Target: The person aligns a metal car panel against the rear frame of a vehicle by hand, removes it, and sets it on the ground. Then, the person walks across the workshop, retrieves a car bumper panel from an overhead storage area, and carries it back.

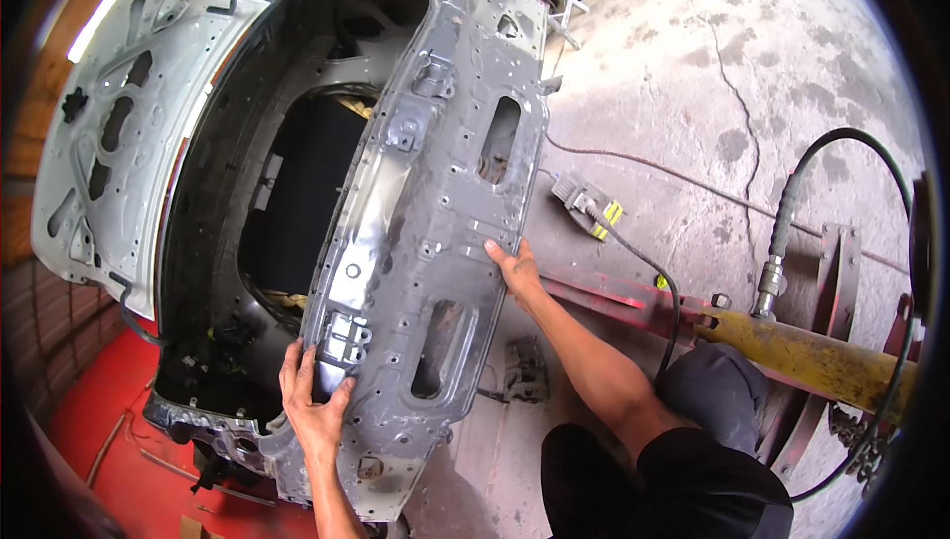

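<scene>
A car's bare grey rear panel [460,217] runs down the middle of the view, with oval cutouts and many small holes. My left hand [315,410] clasps its trunk-side edge beside a shiny latch bracket [343,338], fingers over the edge and thumb on the outer face. On the opposite edge, my right hand [517,267] rests its thumb on the panel, while the other fingers curl round the rim, mostly out of sight. Behind the panel lies the open trunk [213,272], with a dark opening inside.
The raised white trunk lid [109,133] stands at the left. A red beam [623,303] and a yellow hydraulic ram [811,346] with a black hose [881,138] lie to the right. A grey pedal-like unit [584,200] sits on the cracked concrete floor [673,74], crossed by cables.
</scene>
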The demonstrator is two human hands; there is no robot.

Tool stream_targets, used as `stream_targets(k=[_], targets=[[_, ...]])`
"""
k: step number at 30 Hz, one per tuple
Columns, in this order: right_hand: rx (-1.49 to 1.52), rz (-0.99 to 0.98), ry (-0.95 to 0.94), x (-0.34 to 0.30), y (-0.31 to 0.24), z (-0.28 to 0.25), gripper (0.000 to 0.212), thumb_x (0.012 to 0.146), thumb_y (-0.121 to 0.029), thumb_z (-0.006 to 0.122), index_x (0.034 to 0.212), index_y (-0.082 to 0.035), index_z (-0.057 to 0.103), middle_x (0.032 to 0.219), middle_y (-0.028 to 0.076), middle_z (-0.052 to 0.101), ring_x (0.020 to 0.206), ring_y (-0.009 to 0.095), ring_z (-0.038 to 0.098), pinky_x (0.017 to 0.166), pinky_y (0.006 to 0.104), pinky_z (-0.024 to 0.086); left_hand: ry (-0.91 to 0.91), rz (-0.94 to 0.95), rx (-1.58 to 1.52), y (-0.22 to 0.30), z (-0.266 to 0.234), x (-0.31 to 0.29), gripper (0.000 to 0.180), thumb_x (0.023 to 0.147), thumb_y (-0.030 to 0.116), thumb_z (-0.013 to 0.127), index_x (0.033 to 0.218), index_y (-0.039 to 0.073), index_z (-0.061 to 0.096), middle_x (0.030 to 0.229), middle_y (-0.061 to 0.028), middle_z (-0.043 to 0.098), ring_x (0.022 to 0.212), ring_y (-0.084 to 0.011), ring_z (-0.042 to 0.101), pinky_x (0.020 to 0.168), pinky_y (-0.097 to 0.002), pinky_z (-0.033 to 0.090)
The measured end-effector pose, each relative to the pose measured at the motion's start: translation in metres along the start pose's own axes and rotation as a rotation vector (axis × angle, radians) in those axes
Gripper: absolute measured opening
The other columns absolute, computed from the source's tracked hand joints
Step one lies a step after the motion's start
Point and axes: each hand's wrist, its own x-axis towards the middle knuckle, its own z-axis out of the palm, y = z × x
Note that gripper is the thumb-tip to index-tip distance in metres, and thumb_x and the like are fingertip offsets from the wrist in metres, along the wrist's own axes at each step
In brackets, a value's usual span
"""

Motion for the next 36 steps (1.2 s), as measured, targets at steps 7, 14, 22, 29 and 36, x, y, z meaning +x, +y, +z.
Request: stream_targets(k=[7, 14, 22, 29, 36], targets=[[0.006, 0.023, 0.011, -0.008, -0.003, 0.005, 0.070, 0.088, -0.040, 0.076, 0.135, -0.003, 0.040, 0.117, 0.019, 0.062, 0.092, 0.028, 0.068, 0.059, 0.0451, 0.058, -0.001, 0.000, -0.004, -0.001, -0.003, 0.001, 0.064, 0.068, 0.020, 0.081, 0.125, -0.002, 0.063, 0.141, -0.0200, 0.053, 0.129, -0.0389, 0.050, 0.108, -0.0463, 0.040], [0.051, 0.029, -0.022, -0.013, -0.012, 0.001, 0.073, 0.087, -0.040, 0.076, 0.137, -0.003, 0.038, 0.118, 0.019, 0.062, 0.092, 0.028, 0.068, 0.061, 0.0460, 0.058, -0.001, -0.002, -0.022, 0.000, -0.002, 0.002, 0.064, 0.068, 0.021, 0.081, 0.125, 0.000, 0.064, 0.141, -0.0199, 0.053, 0.129, -0.0387, 0.051, 0.108, -0.0460, 0.040], [0.123, 0.027, -0.059, -0.016, -0.015, -0.001, 0.077, 0.087, -0.041, 0.076, 0.140, -0.002, 0.036, 0.120, 0.020, 0.062, 0.095, 0.030, 0.068, 0.064, 0.0475, 0.059, -0.004, 0.002, -0.006, 0.000, -0.002, 0.001, 0.064, 0.067, 0.020, 0.081, 0.125, 0.000, 0.064, 0.142, -0.0200, 0.052, 0.129, -0.0383, 0.051, 0.108, -0.0456, 0.040], [0.140, 0.113, -0.092, -0.034, -0.038, -0.008, 0.096, 0.084, -0.044, 0.078, 0.148, 0.006, 0.026, 0.136, 0.026, 0.051, 0.119, 0.033, 0.056, 0.091, 0.0436, 0.048, -0.014, -0.039, -0.046, 0.003, -0.005, 0.002, 0.070, 0.067, 0.022, 0.081, 0.128, -0.005, 0.061, 0.141, -0.0210, 0.052, 0.131, -0.0367, 0.051, 0.110, -0.0439, 0.038], [0.125, 0.126, -0.082, -0.033, -0.042, -0.010, 0.113, 0.080, -0.050, 0.079, 0.150, 0.015, 0.019, 0.147, 0.033, 0.042, 0.137, 0.036, 0.045, 0.112, 0.0384, 0.037, -0.007, -0.022, -0.039, 0.000, -0.002, 0.001, 0.066, 0.069, 0.022, 0.082, 0.126, -0.003, 0.062, 0.141, -0.0201, 0.053, 0.127, -0.0376, 0.053, 0.107, -0.0441, 0.041]])
